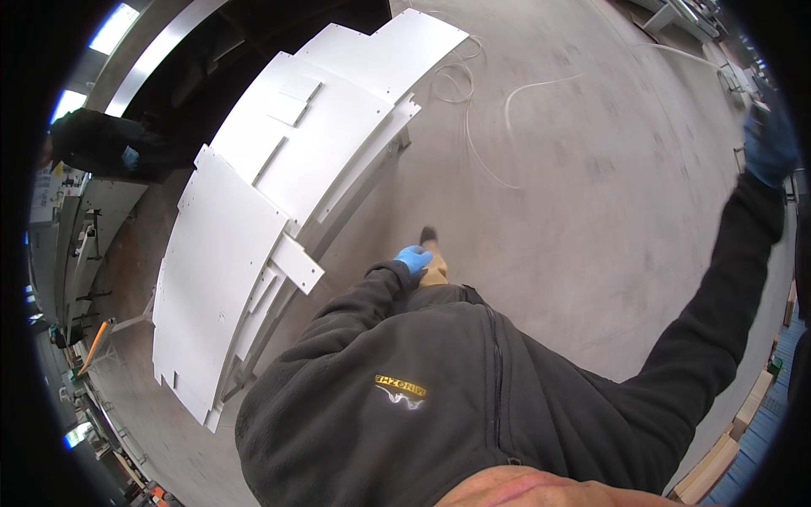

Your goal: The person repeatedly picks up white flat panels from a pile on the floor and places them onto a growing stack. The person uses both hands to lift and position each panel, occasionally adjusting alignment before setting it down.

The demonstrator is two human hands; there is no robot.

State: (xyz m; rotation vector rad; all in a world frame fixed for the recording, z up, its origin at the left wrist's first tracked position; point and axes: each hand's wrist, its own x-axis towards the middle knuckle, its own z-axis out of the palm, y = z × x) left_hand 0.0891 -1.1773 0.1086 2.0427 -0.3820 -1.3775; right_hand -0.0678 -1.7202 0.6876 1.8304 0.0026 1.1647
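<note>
My left hand (414,259), in a blue glove, hangs low beside my tan trouser leg (436,272). Its fingers are foreshortened against the leg, and I cannot tell how they are held. Far out to the right, my right hand (770,148), also blue-gloved, is raised at the dim rim of the picture. Its fingers look closed around a small thing with a pale end (761,107), whose kind I cannot make out. Left of me, flat white panels (224,253) with small holes lie on a long stand, apart from both hands.
A thin pale cable (467,127) lies looped on the grey floor (608,228) beyond the panels. Another person (106,144) in dark clothing stands at the far left. Wooden blocks (705,469) lie along the lower right edge. An orange bar (95,346) sticks up at left.
</note>
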